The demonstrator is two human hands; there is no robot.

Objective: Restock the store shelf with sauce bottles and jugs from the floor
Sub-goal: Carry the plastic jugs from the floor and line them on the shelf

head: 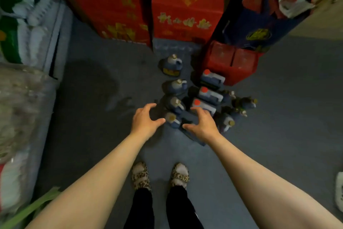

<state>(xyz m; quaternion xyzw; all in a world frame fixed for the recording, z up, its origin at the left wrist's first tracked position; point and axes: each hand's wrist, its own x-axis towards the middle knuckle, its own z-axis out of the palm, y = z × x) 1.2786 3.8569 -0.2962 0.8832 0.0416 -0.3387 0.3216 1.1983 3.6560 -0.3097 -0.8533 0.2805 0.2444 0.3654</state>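
Grey floor w/ jugs [173,102] & bottles [210,95] just beyond both hands, approx. a dozen unshelved. Left hand [144,120], right hand [201,123] spread, empty, nothing lifted yet.

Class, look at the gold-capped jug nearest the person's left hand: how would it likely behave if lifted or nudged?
The gold-capped jug looks dark to its shoulder, so probably full and heavy for its size. Its squat, broad body suggests it would slide rather than tip. The built-in handle should give the left hand a firm grip, though the neighbouring jug crowds it.
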